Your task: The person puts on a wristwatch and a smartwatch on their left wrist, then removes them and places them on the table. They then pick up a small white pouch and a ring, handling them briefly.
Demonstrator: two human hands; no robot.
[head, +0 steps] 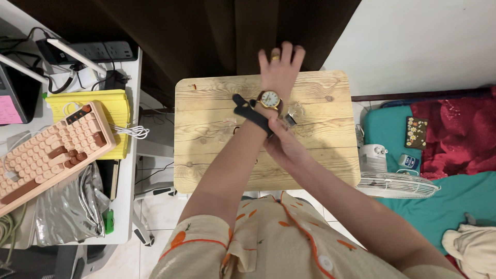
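— What's nearest to you?

— My own patterned shirt [279, 243], cream with orange marks, and both forearms reaching out over a small wooden table [217, 165].

— What is your right hand [284, 144] doing?

— It sits under my left wrist, fingers curled closed on the black strap [251, 112] of a wristwatch [269, 99]. I can't see the fingertips themselves; the wrist hides them.

— And the left hand [280, 70]?

— Stretched out flat, fingers spread, back facing up, holding nothing. There's a ring [276, 57] on one finger. The watch lies across that wrist, its round gold-rimmed face upward, one strap end sticking out loose to the left.

— Anything in a container?

— No bowl or box that I can make out. To the left, a desk [126, 206] carries a peach keyboard [51, 150] lying on a yellow pad [111, 111], with a silver pouch [67, 206] beside it; I can't tell what's inside that.

— Farther off?

— A power strip [106, 50] at the desk's back edge, a dark curtain [206, 31] beyond the table, and to the right a white fan [395, 181] on a teal sheet [460, 201].
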